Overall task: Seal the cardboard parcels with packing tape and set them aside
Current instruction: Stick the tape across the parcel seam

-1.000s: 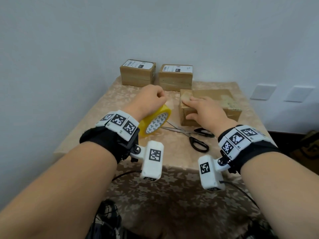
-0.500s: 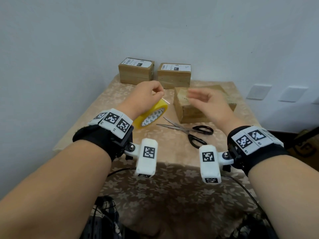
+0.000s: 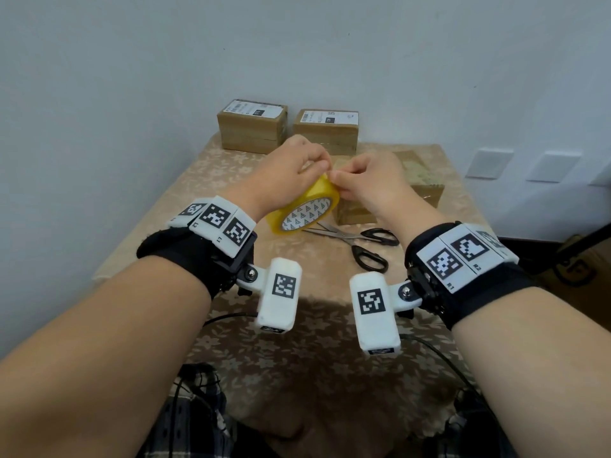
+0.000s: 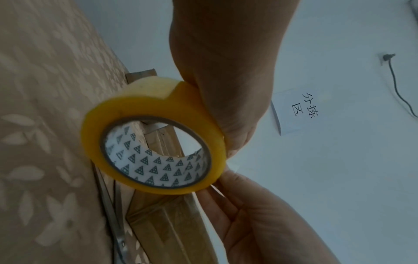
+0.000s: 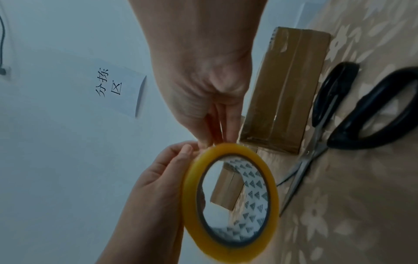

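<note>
Above the near middle of the table, a yellow roll of packing tape is held up in the air, tilted so its white core with small triangle prints faces the person. The left hand grips the roll around its far rim, fingers curled over the top. The right hand meets it there, its fingertips pinching at the roll's outer edge right beside the left thumb. Just behind the right hand, an unlabelled cardboard parcel lies on the flowered tablecloth, with clear tape visible along its side in the right wrist view. Black-handled scissors lie open on the cloth in front of that parcel. At the far edge, against the wall, two more parcels stand side by side, each with a white label on top: one on the left, one on the right.
</note>
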`<state>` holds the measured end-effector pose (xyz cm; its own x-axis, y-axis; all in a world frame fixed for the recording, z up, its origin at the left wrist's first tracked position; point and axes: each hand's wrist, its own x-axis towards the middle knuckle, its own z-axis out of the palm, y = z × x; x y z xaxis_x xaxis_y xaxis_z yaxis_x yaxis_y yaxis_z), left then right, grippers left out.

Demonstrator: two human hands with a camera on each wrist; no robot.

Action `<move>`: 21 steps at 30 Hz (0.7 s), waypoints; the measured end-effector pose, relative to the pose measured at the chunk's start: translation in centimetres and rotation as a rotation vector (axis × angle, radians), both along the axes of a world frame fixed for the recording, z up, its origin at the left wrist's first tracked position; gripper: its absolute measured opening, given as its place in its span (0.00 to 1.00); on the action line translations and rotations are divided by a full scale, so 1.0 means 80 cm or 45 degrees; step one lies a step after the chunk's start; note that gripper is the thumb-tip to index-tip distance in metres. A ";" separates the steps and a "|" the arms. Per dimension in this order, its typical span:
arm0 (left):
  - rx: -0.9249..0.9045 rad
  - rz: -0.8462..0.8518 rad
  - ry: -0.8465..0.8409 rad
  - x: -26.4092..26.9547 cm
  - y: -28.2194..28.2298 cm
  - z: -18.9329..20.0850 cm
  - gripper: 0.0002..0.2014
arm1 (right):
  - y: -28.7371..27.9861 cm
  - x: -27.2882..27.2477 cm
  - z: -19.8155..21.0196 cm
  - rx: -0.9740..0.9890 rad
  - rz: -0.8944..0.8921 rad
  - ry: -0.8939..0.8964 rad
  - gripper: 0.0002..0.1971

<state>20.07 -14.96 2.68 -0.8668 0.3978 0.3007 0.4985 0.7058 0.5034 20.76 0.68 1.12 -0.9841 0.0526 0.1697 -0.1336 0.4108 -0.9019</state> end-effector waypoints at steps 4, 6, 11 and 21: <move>-0.011 0.071 -0.014 0.001 0.000 0.005 0.38 | 0.003 -0.008 0.003 -0.119 -0.151 0.017 0.10; -0.024 0.079 -0.017 0.000 -0.003 0.003 0.42 | 0.004 -0.007 0.003 -0.250 -0.176 -0.022 0.09; 0.118 0.086 0.197 0.000 -0.009 -0.007 0.28 | 0.006 -0.007 0.009 -0.421 -0.127 -0.042 0.09; -0.313 0.114 0.266 -0.024 0.001 0.001 0.24 | 0.028 -0.032 0.028 0.047 -0.274 0.030 0.13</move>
